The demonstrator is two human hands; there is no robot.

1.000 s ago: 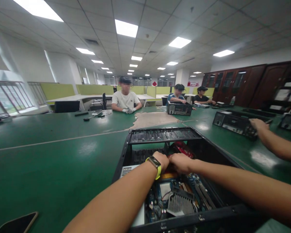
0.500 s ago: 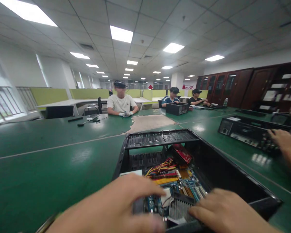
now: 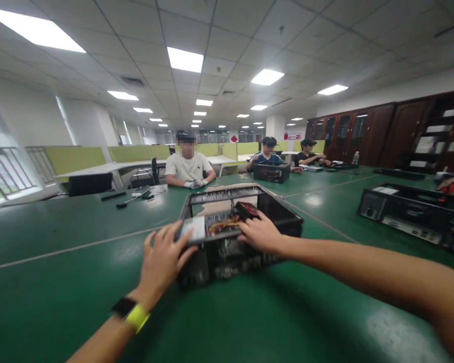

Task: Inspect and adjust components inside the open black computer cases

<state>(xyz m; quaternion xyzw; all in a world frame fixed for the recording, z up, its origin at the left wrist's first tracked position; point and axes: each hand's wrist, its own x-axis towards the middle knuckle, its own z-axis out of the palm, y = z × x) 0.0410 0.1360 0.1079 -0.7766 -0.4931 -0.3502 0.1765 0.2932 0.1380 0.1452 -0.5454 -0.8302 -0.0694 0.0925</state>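
Two hands rested on an open computer case [image 3: 219, 264] on the green table [image 3: 79, 277].
The left hand [image 3: 162, 259], fingers spread, touched its near left corner; the right hand [image 3: 261, 233] lay over the near rim, close to a red-and-black box [image 3: 245, 210] inside. Whether either hand gripped firmly could not be told.

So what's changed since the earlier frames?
The open computer case has moved forward, away from the wearer. Formerly both deep inside it, the left hand now spreads over its near-left corner and the right hand sits at its near rim. The person opposite still sits, gloved hands together.
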